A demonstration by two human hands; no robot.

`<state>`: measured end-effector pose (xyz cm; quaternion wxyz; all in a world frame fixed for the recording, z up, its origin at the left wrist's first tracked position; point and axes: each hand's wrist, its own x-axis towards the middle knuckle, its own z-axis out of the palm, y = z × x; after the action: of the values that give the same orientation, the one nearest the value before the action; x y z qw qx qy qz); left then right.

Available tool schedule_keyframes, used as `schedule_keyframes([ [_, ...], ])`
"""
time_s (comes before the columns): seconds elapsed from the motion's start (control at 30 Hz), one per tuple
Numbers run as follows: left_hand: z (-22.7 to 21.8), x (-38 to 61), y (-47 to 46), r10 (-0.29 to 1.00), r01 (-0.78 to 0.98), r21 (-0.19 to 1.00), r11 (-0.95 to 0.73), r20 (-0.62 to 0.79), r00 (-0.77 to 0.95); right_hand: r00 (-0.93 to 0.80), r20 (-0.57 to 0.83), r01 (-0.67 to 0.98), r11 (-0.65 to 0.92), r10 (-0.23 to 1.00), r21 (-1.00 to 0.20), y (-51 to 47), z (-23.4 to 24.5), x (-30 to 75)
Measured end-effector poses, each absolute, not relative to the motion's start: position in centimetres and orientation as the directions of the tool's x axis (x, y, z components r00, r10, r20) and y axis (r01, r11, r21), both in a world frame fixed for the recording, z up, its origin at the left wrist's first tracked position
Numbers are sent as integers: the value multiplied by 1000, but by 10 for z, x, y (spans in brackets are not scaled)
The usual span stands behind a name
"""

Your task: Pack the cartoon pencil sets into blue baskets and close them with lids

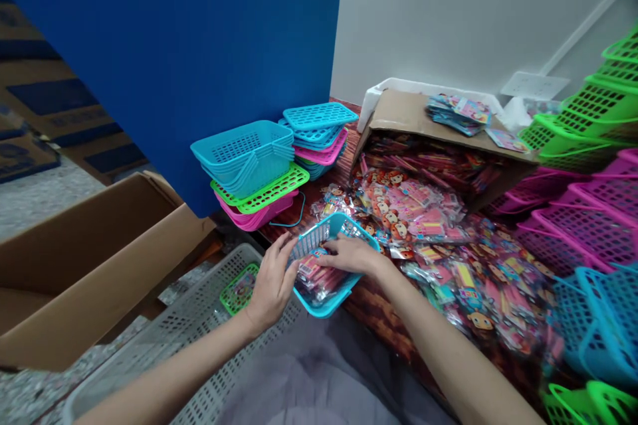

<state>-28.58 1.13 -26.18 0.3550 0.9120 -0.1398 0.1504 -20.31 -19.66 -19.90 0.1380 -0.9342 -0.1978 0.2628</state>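
The blue basket [326,311] is directly between the two hands, tilted and without a cover. The left hand [273,284] is at its near left side, thumb set apart from the fingers. The right hand [349,254] reaches over the opposite rim, fingers bent onto the packets [321,282] inside. Because the fingers partly hide the contact, it cannot be told whether either hand is clamped on anything.

Status: partly filled, in this inspector's judgement. Packets occupy the basket's near part, while bare wall shows at its far end; the count cannot be read.

Just left of the left hand, a green basket [240,289] with a packet visible in it sits inside the grey crate [187,322]. It appears to be the only basket there, suggesting an early stage.

Outstanding stock is considerable. A loose pile of packets [471,299] spreads to the right of the right hand. Beyond the left hand, nested blue baskets [244,156] rest over a green perforated panel [286,179]. Farther beyond the right hand, a cardboard box [406,111] lies open towards the pile, with many more packets inside.
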Motion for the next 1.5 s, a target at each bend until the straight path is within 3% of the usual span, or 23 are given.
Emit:
schedule_keyframes([
  [0.07,-255,-286,16,-179,-386,537,-750,397,900,814,-375,323,-883,443,-341,-202,-188,-210],
  [0.2,-223,-282,14,-357,-541,379,-751,456,815,919,-102,370,-922,382,-116,-209,-161,-235],
  [0.27,-206,-276,8,-545,-639,352,-684,336,768,891,-137,425,-901,433,-84,-208,-156,-248],
  [0.37,-192,-266,-6,-730,-710,265,-652,36,683,763,-294,535,-817,576,-213,-203,-164,-260],
  [0.43,-192,-259,-14,-698,-680,172,-713,-79,711,734,-313,529,-796,603,-292,-199,-176,-262],
  [0.53,-198,-252,-19,-575,-565,107,-818,-115,810,782,-262,477,-814,565,-331,-196,-190,-261],
  [0.63,-200,-250,-16,-560,-544,143,-827,-127,818,794,-250,473,-822,554,-318,-196,-192,-259],
  [0.87,-198,-243,-6,-593,-523,332,-785,-160,789,729,-382,526,-822,568,-218,-191,-183,-249],
  [1.07,-209,-243,-5,-569,-503,397,-768,-63,820,691,-391,562,-792,608,-238,-198,-196,-245],
  [1.23,-209,-248,-8,-544,-495,378,-782,-25,839,716,-405,548,-817,569,-179,-188,-194,-237],
  [1.33,-209,-250,-10,-527,-489,330,-807,-30,849,746,-357,518,-827,562,-220,-186,-195,-233],
  [1.5,-212,-253,-16,-577,-541,281,-792,-59,814,724,-396,466,-823,565,-324,-203,-198,-231],
])
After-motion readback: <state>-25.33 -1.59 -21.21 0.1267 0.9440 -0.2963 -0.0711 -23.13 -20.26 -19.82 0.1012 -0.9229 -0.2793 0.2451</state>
